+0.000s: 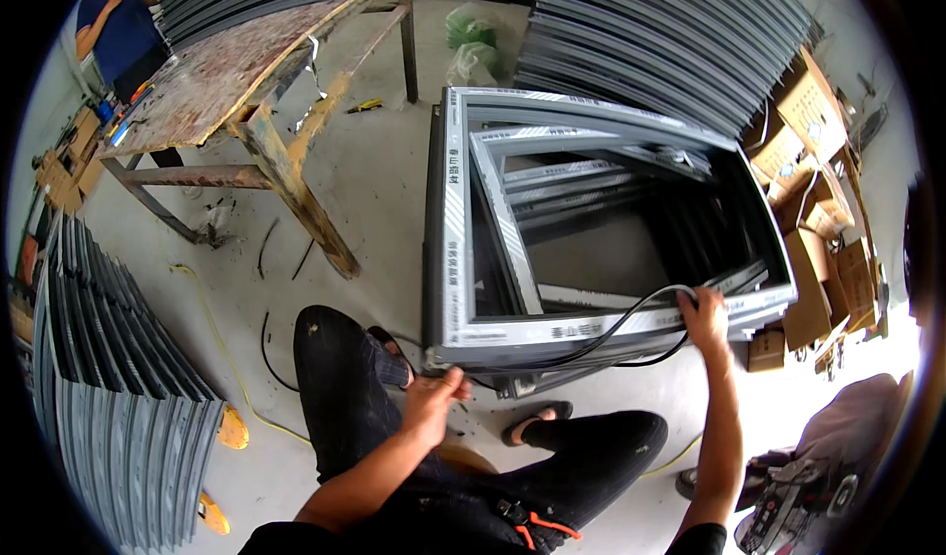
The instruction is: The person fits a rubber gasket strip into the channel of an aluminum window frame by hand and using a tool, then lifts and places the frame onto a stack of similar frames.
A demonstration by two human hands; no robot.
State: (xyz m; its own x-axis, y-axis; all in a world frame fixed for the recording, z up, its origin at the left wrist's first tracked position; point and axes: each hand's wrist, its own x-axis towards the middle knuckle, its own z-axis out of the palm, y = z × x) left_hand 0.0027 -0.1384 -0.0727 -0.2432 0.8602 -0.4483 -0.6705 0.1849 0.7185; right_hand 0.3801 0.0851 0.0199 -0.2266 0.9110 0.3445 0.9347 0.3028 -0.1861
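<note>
A stack of grey window frames [455, 200] with white printed film lies in front of my knees, its openings showing smaller frames set at a slant. My right hand [705, 319] is at the near right part of the top frame, its fingers closed around a black rubber sealing strip [631, 317]. The strip bends in a loop and runs left along the frame's near side. By the near left corner, my left hand [434, 404] pinches the strip at the frame's outer edge; its fingertips are partly hidden.
A worn wooden workbench [246, 43] with metal legs stands at far left, a person [120, 33] beside it. Grey profiles [128, 407] are stacked at left, more frames [660, 43] behind. Cardboard boxes [810, 102] pile up at right. Strip scraps and a yellow cable [222, 333] lie on the floor.
</note>
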